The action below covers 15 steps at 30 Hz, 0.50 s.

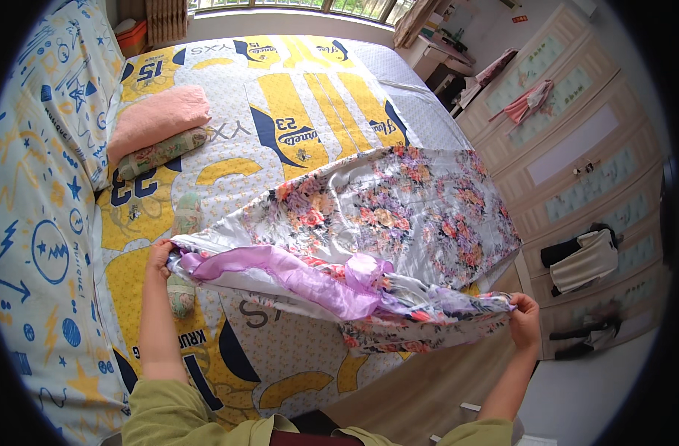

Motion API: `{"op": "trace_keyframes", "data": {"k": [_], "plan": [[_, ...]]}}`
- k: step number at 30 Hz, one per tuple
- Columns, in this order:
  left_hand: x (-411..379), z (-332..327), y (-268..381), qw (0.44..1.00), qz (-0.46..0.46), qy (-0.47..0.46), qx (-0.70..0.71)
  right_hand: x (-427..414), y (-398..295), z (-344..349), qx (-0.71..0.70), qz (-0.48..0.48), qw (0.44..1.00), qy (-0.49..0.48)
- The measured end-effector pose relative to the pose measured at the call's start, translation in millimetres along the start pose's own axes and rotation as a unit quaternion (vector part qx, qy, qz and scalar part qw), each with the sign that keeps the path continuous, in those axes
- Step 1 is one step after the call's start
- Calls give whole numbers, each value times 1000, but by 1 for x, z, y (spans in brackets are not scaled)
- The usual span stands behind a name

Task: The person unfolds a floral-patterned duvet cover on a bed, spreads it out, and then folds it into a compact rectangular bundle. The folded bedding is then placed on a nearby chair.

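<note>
A floral satin cloth with a purple ruffled edge stretches between my two hands. My left hand grips one corner of it over the bed, near the headboard side. At the right, my right hand pinches another part of the edge, beyond the bed's side and above the floor. The cloth's far part spreads over the bed, and its near edge is bunched and folded, with the purple ruffle sagging in the middle. Beneath lies a yellow and white printed bed sheet, partly hidden by the cloth.
A pink pillow rests against a patterned bolster; another bolster lies near my left hand. A doodle-printed cover drapes the headboard side. Wardrobe doors with hanging clothes line the right, beyond wooden flooring.
</note>
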<state>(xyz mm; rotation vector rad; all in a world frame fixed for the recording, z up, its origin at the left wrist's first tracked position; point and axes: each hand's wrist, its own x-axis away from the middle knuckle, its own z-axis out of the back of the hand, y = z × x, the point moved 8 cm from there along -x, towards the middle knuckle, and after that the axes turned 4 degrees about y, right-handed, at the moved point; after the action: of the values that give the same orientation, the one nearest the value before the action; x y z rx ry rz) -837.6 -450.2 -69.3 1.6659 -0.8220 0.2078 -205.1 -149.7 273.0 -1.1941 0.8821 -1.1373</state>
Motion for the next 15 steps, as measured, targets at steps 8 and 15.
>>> {"op": "trace_keyframes", "data": {"k": [8, 15], "plan": [[7, 18, 16, 822, -59, 75, -561, 30, 12, -18, 93, -66, 991, -73], [-1, 46, -50, 952, 97, 57, -285, 51, 41, -70, 80, -132, 976, -150]]}}
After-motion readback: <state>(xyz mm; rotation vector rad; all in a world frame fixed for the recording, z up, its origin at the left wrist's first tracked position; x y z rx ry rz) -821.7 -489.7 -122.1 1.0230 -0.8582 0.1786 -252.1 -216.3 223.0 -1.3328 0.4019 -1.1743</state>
